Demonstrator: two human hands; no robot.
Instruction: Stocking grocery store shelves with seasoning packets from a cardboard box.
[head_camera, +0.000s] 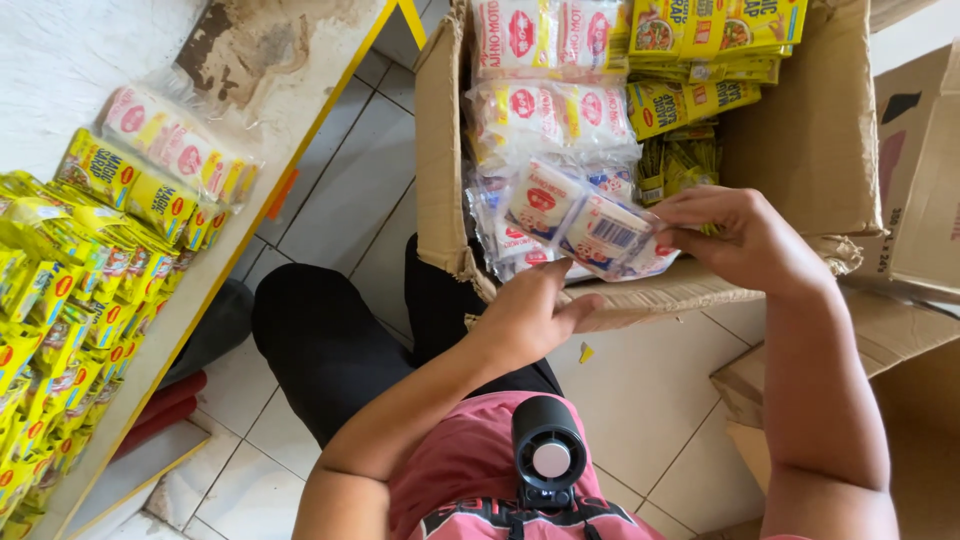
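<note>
Both hands hold a clear plastic bundle of small white sachet packs (585, 225) just above the near edge of an open cardboard box (440, 150); the right hand (745, 240) grips the bundle's right end, fingers curled over the top and thumb below; the left hand (535, 310) sits under the bundle's lower left corner, its fingers closed on the plastic there, though the exact grip is partly hidden behind the hand itself; the bundle lies between the two hands, tilted down to the right, touching both. Inside the box, behind the bundle, are more white-and-red sachet bundles (550, 110) on the left and yellow-green packets (700, 40) on the right. To the far left a yellow-edged shelf (250, 210) carries rows of yellow sachets (70, 290) and another white-and-red bundle (175, 145). The floor (340, 200) is pale tile; a second cardboard box (925, 170) stands to the right.
</note>
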